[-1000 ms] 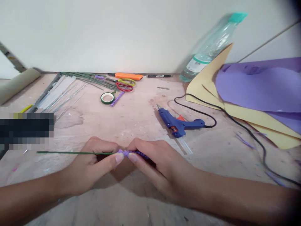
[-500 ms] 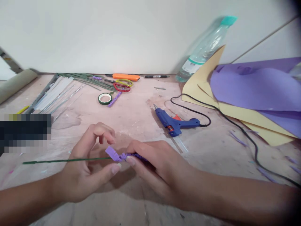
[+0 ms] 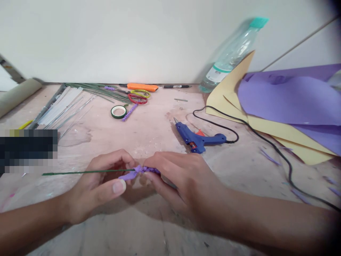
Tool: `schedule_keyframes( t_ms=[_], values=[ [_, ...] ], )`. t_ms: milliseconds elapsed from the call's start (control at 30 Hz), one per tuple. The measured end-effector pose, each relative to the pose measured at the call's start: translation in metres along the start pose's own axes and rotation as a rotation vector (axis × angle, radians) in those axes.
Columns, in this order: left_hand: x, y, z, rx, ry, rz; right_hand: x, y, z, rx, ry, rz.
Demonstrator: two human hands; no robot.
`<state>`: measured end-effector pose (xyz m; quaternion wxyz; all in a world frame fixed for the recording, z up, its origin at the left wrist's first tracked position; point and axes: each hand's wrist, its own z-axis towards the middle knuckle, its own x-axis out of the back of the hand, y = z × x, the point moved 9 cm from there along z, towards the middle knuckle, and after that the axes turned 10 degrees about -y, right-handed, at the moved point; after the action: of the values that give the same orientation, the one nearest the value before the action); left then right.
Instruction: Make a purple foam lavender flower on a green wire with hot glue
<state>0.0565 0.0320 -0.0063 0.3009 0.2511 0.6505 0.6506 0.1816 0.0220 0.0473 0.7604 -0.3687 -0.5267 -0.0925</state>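
Note:
A thin green stem (image 3: 80, 172) runs leftward past my left hand (image 3: 98, 185). Around its right end winds a purple paper strip (image 3: 138, 169), fringed and gathered into small curls. My right hand (image 3: 181, 174) pinches the wrapped part between thumb and fingers, covering much of it. The loose tail of the strip lies between my left thumb and curled fingers, which are closed on it. Just beyond my right hand rests a blue glue gun (image 3: 197, 137) on its side.
On the table (image 3: 149, 135) lie green tape (image 3: 118, 112), scissors (image 3: 137, 96), an orange cutter (image 3: 142, 87), a pen (image 3: 176, 86) and glue sticks (image 3: 60, 106). At right are a bottle (image 3: 229, 57), purple sheets (image 3: 287, 96) and a black cord (image 3: 277, 147).
My left hand has closed from an open pose onto the strip's loose tail, which now points down and left. The stem has shifted slightly right and up.

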Motion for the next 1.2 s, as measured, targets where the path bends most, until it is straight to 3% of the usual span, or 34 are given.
schedule_keyframes(
  t_ms=[333,667,1000,1200],
  values=[
    [0.001,-0.005,0.003,0.056,-0.002,0.046,-0.007,0.010,0.001,-0.071,-0.085,0.103],
    [0.006,-0.013,0.001,0.136,0.053,0.016,-0.011,0.009,0.004,-0.068,-0.087,0.089],
    [0.007,-0.004,0.005,0.154,0.122,0.236,-0.010,0.005,0.003,-0.024,-0.076,0.042],
    [0.005,-0.008,0.005,0.138,0.073,0.216,-0.014,0.009,0.003,-0.075,-0.139,0.087]
  ],
)
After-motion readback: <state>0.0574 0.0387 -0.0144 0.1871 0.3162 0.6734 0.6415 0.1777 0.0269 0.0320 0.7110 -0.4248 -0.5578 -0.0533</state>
